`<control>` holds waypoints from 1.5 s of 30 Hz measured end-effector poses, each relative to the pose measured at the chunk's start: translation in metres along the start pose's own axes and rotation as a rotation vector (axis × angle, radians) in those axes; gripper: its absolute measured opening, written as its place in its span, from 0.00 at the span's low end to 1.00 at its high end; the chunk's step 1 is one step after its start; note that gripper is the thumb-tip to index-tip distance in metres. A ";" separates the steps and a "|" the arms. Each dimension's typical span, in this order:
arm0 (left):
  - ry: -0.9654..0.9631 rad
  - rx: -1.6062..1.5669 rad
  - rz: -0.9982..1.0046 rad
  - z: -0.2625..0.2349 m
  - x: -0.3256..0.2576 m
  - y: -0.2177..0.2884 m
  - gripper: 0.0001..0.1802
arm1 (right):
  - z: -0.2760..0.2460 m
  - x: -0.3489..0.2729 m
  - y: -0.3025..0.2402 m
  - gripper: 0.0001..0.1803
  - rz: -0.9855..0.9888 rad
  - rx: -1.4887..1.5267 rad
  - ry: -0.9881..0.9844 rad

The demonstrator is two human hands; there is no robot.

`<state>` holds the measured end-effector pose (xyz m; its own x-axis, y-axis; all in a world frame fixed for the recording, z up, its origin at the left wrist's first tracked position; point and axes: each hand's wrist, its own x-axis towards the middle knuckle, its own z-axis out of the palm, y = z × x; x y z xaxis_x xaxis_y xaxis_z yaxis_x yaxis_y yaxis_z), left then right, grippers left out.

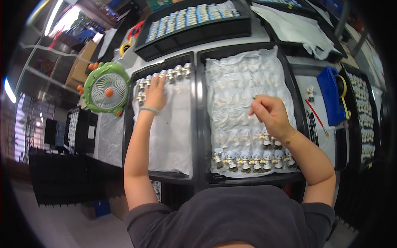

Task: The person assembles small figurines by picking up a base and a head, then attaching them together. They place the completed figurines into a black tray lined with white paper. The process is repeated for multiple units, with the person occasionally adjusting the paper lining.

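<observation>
My left hand [156, 94] reaches over the far end of the left black tray [128, 128], fingers stretched out and touching the small figurines [178, 73] lined up there. White lining paper [171, 132] covers the rest of that tray. Above the right black tray [199, 103] my right hand [271, 118] is closed, thumb and fingers pinched; a tiny yellowish tip shows at them, too small to name. Beneath it lies a translucent wrinkled sheet [231, 101]. Pale-haired figurines [257, 160] form a row at this tray's near end, with a few more partly under my right wrist.
A green fan [108, 91] stands left of the trays. Behind them sits a black tray of figurines [194, 18]. To the right are a lone figurine [310, 93], a red brush [316, 118], a blue holder [329, 95] and another filled tray [360, 109].
</observation>
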<state>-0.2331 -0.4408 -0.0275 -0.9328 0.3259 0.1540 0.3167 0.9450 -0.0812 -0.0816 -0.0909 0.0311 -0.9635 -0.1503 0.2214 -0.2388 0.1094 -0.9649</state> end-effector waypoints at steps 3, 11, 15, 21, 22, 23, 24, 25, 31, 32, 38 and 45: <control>0.113 -0.323 0.349 -0.058 -0.003 0.087 0.32 | -0.005 0.006 0.011 0.15 -0.021 0.157 0.084; -0.181 -0.528 1.026 -0.019 -0.030 0.253 0.24 | 0.000 0.004 0.022 0.15 -0.094 0.056 0.045; -0.292 -0.500 1.001 -0.009 -0.029 0.261 0.22 | -0.003 0.004 0.008 0.16 -0.080 0.057 0.027; -0.473 -0.718 0.615 -0.062 -0.030 0.220 0.17 | -0.008 0.001 0.010 0.15 -0.120 0.101 0.067; -0.526 -0.924 0.507 -0.063 -0.035 0.202 0.18 | -0.006 -0.001 0.006 0.15 -0.130 0.108 0.063; -0.344 -1.117 0.458 -0.052 -0.045 0.188 0.19 | -0.003 -0.001 0.004 0.15 -0.138 0.116 0.058; -0.557 -1.407 0.232 -0.059 -0.050 0.174 0.21 | -0.002 0.000 0.009 0.14 -0.112 0.046 0.012; -0.759 -1.677 -0.037 -0.069 -0.058 0.160 0.24 | 0.001 0.000 0.008 0.14 -0.108 0.054 0.000; -0.617 -2.117 -0.019 -0.087 -0.092 0.144 0.46 | 0.013 -0.005 0.020 0.15 -0.040 0.019 -0.097; -0.581 -2.115 -0.012 -0.093 -0.093 0.143 0.48 | 0.012 -0.006 0.018 0.15 0.006 -0.021 -0.109; -0.504 -2.049 0.380 -0.100 -0.095 0.133 0.46 | 0.009 -0.004 0.010 0.14 0.100 -0.038 -0.081; -0.363 -1.829 0.388 -0.104 -0.098 0.136 0.43 | 0.009 -0.003 0.018 0.14 0.121 -0.012 -0.112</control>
<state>-0.0805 -0.3420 0.0486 -0.6850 0.7057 0.1811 0.0292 -0.2217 0.9747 -0.0817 -0.0972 0.0120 -0.9660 -0.2437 0.0862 -0.1242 0.1452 -0.9816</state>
